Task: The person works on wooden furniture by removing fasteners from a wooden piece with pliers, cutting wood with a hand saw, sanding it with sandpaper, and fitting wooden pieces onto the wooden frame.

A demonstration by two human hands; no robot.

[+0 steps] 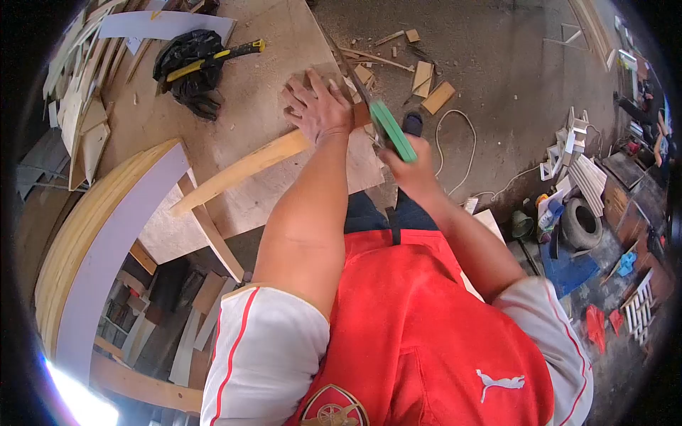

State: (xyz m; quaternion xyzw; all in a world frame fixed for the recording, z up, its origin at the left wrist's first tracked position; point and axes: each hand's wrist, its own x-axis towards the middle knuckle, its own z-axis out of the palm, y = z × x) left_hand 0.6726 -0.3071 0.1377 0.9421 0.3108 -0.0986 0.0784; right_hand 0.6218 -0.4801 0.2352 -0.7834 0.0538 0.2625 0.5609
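Note:
My left hand [320, 106] lies flat with fingers spread, pressing a long wooden plank [249, 165] near its right end against the plywood worktop [249, 106]. My right hand [415, 169] is closed around the green handle [392, 132] of a handsaw. The saw's thin blade, seen nearly edge-on, runs up and left past the worktop's right edge, beside the plank's end. Whether the teeth are in the wood I cannot tell.
A yellow-and-black hammer [217, 61] lies over a black plastic bag [188, 50] on the worktop. Curved boards [106, 234] stand at left. Wood offcuts [438, 98] and a pale cord [472, 131] litter the floor; a tire [581, 223] lies further right.

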